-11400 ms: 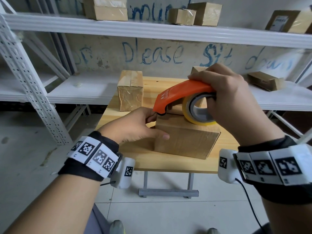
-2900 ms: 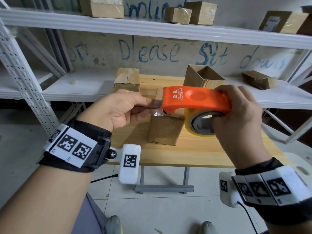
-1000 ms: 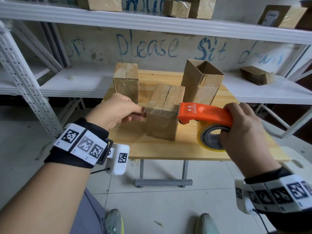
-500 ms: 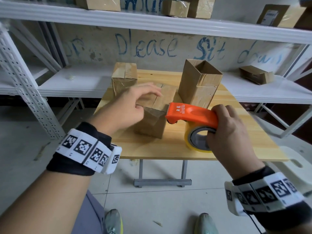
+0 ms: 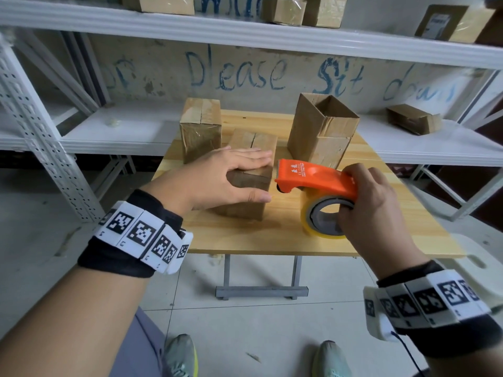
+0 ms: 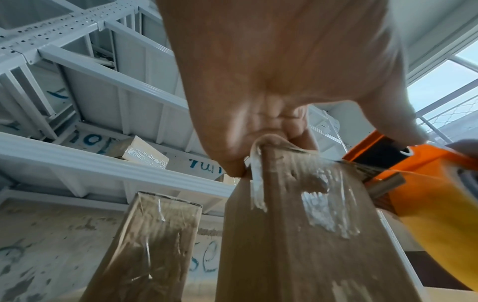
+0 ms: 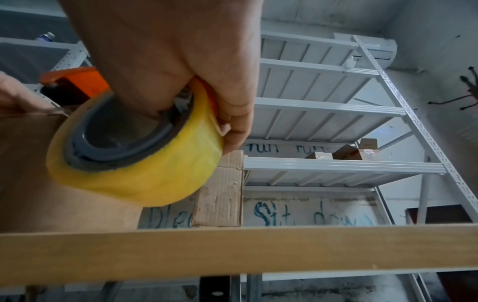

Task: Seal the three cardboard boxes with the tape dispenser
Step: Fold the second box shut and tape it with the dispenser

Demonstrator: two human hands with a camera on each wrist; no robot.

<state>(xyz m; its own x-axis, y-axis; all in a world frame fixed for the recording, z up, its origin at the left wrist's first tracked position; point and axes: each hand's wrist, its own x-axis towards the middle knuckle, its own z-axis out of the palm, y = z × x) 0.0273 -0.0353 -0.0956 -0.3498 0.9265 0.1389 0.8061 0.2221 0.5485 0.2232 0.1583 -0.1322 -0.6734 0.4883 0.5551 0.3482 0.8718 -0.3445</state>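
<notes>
Three cardboard boxes stand on the wooden table (image 5: pixel 272 240). The middle box (image 5: pixel 261 142) is under my left hand (image 5: pixel 245 175), whose fingers lie flat across its top while the thumb runs along the front. Wrinkled clear tape (image 6: pixel 318 214) sticks to that box (image 6: pixel 284 255). My right hand (image 5: pixel 351 191) grips the orange tape dispenser (image 5: pixel 315 178) just right of the box, fingers inside the yellow roll (image 7: pixel 134 159). A taped box (image 5: pixel 201 126) stands back left. An open-topped box (image 5: pixel 321 126) stands back right.
White metal shelving (image 5: pixel 245 31) surrounds the table and carries several other cardboard boxes, one on the right shelf (image 5: pixel 413 118). A white stool (image 5: pixel 479 268) is at the right of the table. My feet (image 5: pixel 179 355) are on the tiled floor below.
My left hand left the box's front left edge, rose over the box and now lies flat on its top. The dispenser has stayed at the box's right side in my right hand.
</notes>
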